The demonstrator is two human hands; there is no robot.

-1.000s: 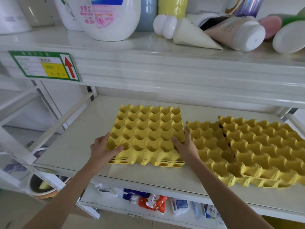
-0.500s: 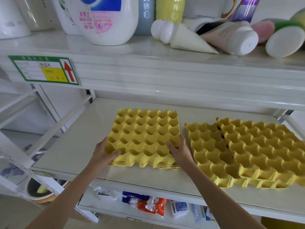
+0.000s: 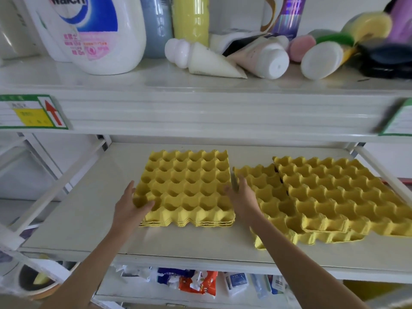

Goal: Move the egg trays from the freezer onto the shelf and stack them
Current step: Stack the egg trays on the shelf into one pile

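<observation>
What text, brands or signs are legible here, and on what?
"Walch": white detergent jug, top shelf; top of the letters cropped. Pink print below it is too blurred to read.
Red up arrow, no words: green-bordered shelf tag. Its other text is unreadable.
Right shelf tag: blurred, unreadable.
Packets on the bottom shelf: print too small.
Yellow egg trays: no text.

Both bare forearms enter from the bottom edge and reach forward and upward, converging slightly. Left hand [image 3: 129,208]: palm turned inward, fingers extended forward, thumb hooked to the right, curled in a loose grip. Right hand [image 3: 242,197]: fingers extended forward and blurred, palm facing left, wrist straight; whether it grips anything cannot be told. The two hands are level and well apart.
</observation>
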